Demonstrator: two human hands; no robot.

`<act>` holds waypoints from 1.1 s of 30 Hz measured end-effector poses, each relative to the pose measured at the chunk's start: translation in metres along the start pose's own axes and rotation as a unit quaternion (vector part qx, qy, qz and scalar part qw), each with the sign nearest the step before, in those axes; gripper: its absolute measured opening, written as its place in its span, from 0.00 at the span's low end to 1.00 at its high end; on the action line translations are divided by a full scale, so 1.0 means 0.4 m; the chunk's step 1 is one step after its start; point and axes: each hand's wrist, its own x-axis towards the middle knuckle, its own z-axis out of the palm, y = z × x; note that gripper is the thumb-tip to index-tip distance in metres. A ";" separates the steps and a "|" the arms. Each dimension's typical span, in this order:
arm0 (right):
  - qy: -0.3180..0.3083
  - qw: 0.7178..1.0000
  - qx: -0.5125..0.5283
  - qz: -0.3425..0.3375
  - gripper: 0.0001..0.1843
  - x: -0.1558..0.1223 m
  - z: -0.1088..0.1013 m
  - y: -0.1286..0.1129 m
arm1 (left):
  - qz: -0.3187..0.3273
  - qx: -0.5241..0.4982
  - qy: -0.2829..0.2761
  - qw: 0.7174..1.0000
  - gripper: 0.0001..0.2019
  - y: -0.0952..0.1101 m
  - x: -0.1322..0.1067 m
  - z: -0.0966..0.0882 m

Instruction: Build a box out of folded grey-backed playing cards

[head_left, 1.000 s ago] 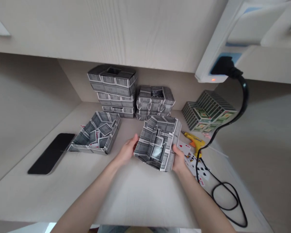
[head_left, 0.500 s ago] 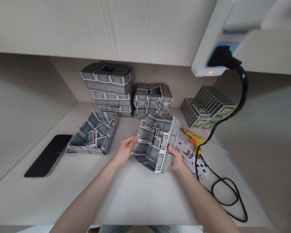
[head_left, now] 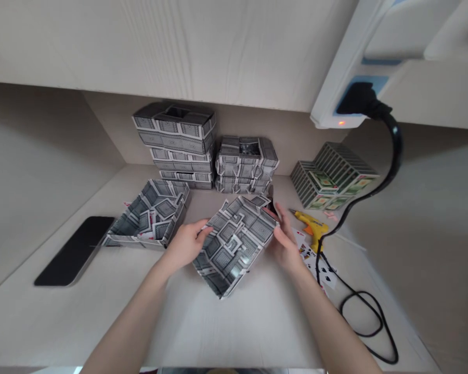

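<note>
A box made of grey-backed playing cards (head_left: 237, 239) is tilted above the tabletop between my hands, showing a broad panel with a shiny patch. Its left edge is pinched between the thumb and fingers of my left hand (head_left: 185, 241). My right hand (head_left: 285, 241) grips the right corner, thumb at the edge and fingers partly hidden behind. An open tray of the same cards (head_left: 175, 221) rests to the left, with loose cards (head_left: 146, 223) inside it.
Stacked card boxes (head_left: 173, 137) and a shorter stack (head_left: 247, 163) stand at the back. Green card packs (head_left: 335, 174), a yellow glue gun (head_left: 314, 228), scattered cards (head_left: 327, 275) and a looped black cable (head_left: 374, 306) lie right. A phone (head_left: 76, 252) lies left; a power strip (head_left: 347, 88) hangs above.
The held box has turned and tipped, so its open inside gives way to a broad panel. My left hand has shifted slightly left and down; my right fingers have moved to the box's upper right corner.
</note>
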 end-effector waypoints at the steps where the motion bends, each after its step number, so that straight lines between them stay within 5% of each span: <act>1: 0.027 0.999 -0.023 -0.041 0.33 0.005 -0.002 -0.008 | -0.001 0.008 0.000 1.000 0.17 0.000 -0.002 -0.003; 4: 0.080 0.979 -0.142 -0.125 0.24 0.007 -0.007 -0.027 | -0.006 -0.032 0.011 0.999 0.16 0.004 -0.001 0.002; 8: 0.067 0.917 -0.370 -0.134 0.08 -0.006 -0.007 -0.028 | -0.053 -0.176 0.071 0.980 0.17 0.013 0.009 0.024; 14: -0.033 0.830 -0.540 -0.137 0.08 -0.022 0.003 -0.016 | -0.104 -0.440 0.105 0.886 0.20 0.012 0.018 0.050; 18: -0.080 0.764 -0.601 -0.222 0.08 -0.033 0.019 -0.034 | -0.084 -0.459 0.154 0.871 0.18 0.003 0.021 0.064; 23: -0.271 0.748 -0.565 -0.220 0.09 -0.038 0.037 -0.059 | -0.053 -0.438 0.150 0.885 0.18 -0.009 0.032 0.081; 26: -0.323 0.724 -0.578 -0.193 0.11 -0.037 0.039 -0.057 | -0.058 -0.443 0.143 0.883 0.19 -0.016 0.039 0.085; 29: -0.285 0.744 -0.580 -0.169 0.14 -0.039 0.038 -0.046 | -0.069 -0.446 0.137 0.882 0.22 -0.022 0.045 0.088; 33: -0.163 0.816 -0.529 -0.168 0.12 -0.043 0.035 -0.030 | -0.087 -0.432 0.145 0.886 0.26 -0.035 0.053 0.090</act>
